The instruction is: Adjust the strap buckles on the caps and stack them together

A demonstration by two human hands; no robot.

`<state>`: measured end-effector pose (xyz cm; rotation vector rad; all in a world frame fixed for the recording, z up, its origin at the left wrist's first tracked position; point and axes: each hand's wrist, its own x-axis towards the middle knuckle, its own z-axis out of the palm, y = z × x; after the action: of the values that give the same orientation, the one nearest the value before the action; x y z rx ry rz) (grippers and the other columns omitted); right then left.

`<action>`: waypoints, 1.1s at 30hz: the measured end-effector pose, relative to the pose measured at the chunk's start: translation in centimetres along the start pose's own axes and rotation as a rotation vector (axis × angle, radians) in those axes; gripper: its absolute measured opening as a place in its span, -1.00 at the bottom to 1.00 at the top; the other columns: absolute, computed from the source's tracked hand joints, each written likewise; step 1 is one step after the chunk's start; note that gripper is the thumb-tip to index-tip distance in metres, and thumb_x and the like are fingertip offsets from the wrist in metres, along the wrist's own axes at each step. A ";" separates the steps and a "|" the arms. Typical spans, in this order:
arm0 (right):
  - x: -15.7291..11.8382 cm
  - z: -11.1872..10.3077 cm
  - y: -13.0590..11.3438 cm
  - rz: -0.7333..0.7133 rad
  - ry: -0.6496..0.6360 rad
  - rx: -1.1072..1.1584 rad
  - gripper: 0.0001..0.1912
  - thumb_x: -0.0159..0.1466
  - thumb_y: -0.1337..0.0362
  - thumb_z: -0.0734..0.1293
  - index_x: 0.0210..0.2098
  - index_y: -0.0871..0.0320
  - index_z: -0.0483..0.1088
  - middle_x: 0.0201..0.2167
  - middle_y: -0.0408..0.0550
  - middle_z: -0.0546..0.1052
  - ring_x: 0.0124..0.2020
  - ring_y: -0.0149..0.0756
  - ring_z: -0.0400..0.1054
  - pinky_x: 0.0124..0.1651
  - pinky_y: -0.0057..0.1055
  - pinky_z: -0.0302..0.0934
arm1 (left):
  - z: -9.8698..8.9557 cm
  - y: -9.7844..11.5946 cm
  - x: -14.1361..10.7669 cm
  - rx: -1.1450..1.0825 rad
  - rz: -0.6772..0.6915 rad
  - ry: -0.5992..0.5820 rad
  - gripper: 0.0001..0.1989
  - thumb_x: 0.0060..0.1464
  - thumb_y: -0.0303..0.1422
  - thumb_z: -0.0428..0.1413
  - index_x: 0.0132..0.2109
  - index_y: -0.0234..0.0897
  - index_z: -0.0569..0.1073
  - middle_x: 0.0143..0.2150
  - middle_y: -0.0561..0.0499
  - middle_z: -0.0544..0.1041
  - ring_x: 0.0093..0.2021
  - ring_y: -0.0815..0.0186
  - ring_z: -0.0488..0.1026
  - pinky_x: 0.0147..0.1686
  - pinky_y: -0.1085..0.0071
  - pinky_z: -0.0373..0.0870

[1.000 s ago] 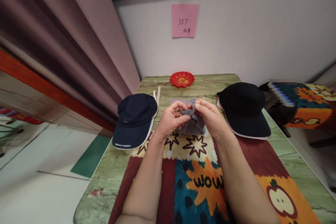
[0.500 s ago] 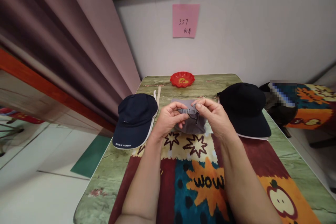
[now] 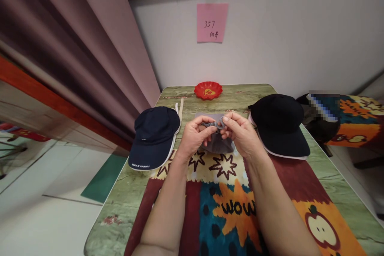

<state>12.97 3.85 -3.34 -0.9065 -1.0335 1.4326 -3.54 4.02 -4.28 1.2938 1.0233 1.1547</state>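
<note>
A grey cap (image 3: 217, 145) lies at the middle of the table, its strap raised between my two hands. My left hand (image 3: 195, 135) pinches the strap from the left, near its buckle. From the right, my right hand (image 3: 240, 131) grips the strap's other part between thumb and fingers. The fingertips of both hands nearly meet and cover much of the buckle. A navy cap (image 3: 156, 132) with white lettering on its brim sits to the left. On the right rests a black cap (image 3: 279, 122).
A red scalloped dish (image 3: 208, 90) stands at the back of the green table (image 3: 132, 192). A colourful cloth (image 3: 210, 212) covers the front middle. Behind is a wall with a pink note (image 3: 212, 23); a curtain (image 3: 99, 28) hangs at the left.
My right hand has shifted slightly left and down, with its fingers more curled around the strap. The strap is now more bunched between my hands, and the buckle shows less.
</note>
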 end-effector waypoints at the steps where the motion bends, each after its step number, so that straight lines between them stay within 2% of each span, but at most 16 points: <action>1: 0.0 0.0 0.0 0.015 0.007 -0.004 -0.60 0.08 -0.04 0.54 -0.43 0.12 0.40 -0.46 -0.18 0.46 -0.52 -0.47 0.33 -0.48 -0.55 0.34 | 0.1 0.0 0.0 0.007 0.004 0.002 -0.62 -0.02 -0.14 0.36 -0.15 -0.27 0.51 -0.61 0.15 0.45 -0.70 0.48 0.29 -0.70 0.58 0.23; 5: 0.0 0.0 0.1 0.025 0.029 -0.019 -0.59 0.04 -0.01 0.56 -0.48 0.15 0.39 -0.31 -0.11 0.53 -0.52 -0.51 0.34 -0.47 -0.54 0.38 | 0.4 0.0 -0.1 0.020 0.025 0.003 -0.64 0.01 -0.14 0.34 -0.15 -0.25 0.48 -0.59 0.17 0.45 -0.70 0.50 0.28 -0.70 0.59 0.19; 10: 0.0 0.1 0.3 0.020 0.032 -0.047 -0.63 0.08 0.03 0.54 -0.50 0.14 0.38 -0.49 -0.17 0.45 -0.53 -0.47 0.34 -0.48 -0.53 0.38 | 0.7 0.2 -0.3 0.065 0.062 -0.025 -0.66 0.10 -0.16 0.29 -0.07 -0.23 0.47 -0.57 0.16 0.40 -0.62 0.44 0.33 -0.67 0.57 0.24; 13: 0.0 0.2 0.3 0.009 0.049 -0.062 -0.63 0.09 0.02 0.53 -0.50 0.14 0.38 -0.54 -0.20 0.42 -0.55 -0.46 0.33 -0.48 -0.51 0.39 | 0.8 0.9 -0.6 0.219 0.161 0.008 -0.75 0.12 -0.24 0.26 -0.08 -0.23 0.52 -0.34 0.05 0.53 -0.56 0.46 0.36 -0.61 0.56 0.26; 16: -0.1 0.2 0.1 0.007 0.034 -0.073 -0.62 0.08 0.02 0.52 -0.51 0.13 0.36 -0.56 -0.21 0.42 -0.59 -0.48 0.31 -0.48 -0.50 0.40 | 0.8 2.0 -1.0 0.395 0.292 0.042 -0.83 0.12 -0.33 0.25 -0.13 -0.23 0.57 -0.10 -0.04 0.56 -0.48 0.48 0.38 -0.51 0.54 0.30; 19: -0.2 0.1 -0.1 0.005 0.015 -0.097 -0.62 0.08 0.01 0.52 -0.51 0.13 0.35 -0.54 -0.20 0.45 -0.61 -0.49 0.31 -0.48 -0.49 0.41 | 0.6 2.7 -1.3 0.479 0.350 0.037 -0.85 0.13 -0.36 0.24 -0.13 -0.22 0.58 -0.11 -0.04 0.56 -0.44 0.44 0.40 -0.43 0.51 0.33; 22: -0.2 0.1 -0.2 0.004 0.002 -0.129 -0.61 0.07 0.00 0.51 -0.51 0.13 0.35 -0.53 -0.18 0.48 -0.62 -0.48 0.35 -0.49 -0.47 0.42 | 0.4 2.8 -1.4 0.497 0.344 0.027 -0.86 0.14 -0.36 0.24 -0.13 -0.22 0.58 -0.13 -0.03 0.55 -0.42 0.42 0.42 -0.39 0.49 0.35; 30: -0.4 0.3 -0.2 -0.027 0.026 -0.179 -0.64 0.13 0.01 0.48 -0.48 0.13 0.34 -0.60 -0.20 0.47 -0.61 -0.43 0.41 -0.49 -0.49 0.43 | 0.3 2.5 -1.3 0.514 0.332 0.034 -0.88 0.13 -0.36 0.24 -0.15 -0.22 0.57 -0.16 -0.01 0.54 -0.41 0.41 0.44 -0.37 0.48 0.37; 33: -0.4 0.1 -0.1 -0.034 0.005 -0.216 -0.66 0.16 0.04 0.47 -0.47 0.13 0.34 -0.56 -0.18 0.50 -0.60 -0.43 0.43 -0.49 -0.51 0.41 | 0.4 2.5 -1.3 0.526 0.350 0.033 -0.89 0.14 -0.37 0.24 -0.16 -0.23 0.58 -0.19 0.00 0.53 -0.43 0.42 0.43 -0.37 0.48 0.37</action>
<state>12.94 3.43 -3.18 -1.0417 -1.2113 1.3070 -3.50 2.53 -1.88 1.9344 1.2047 1.2095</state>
